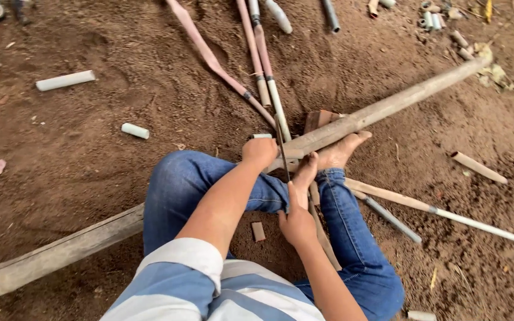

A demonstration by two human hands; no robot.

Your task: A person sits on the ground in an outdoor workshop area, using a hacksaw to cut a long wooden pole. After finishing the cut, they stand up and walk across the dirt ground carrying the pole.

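We saw one thin saw blade [282,156] lying just ahead of both hands, its long axis running away from us across the long wooden pole [382,109]; the right hand [297,221], nearer, gripped its near end; the left hand [259,152] was closed on a short grey pipe [261,137] at the pole; two bare feet [339,152] pressed on the pole.

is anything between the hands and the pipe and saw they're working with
Nothing visible. The left hand rests directly on the pipe, and the right hand grips the saw with no gap.
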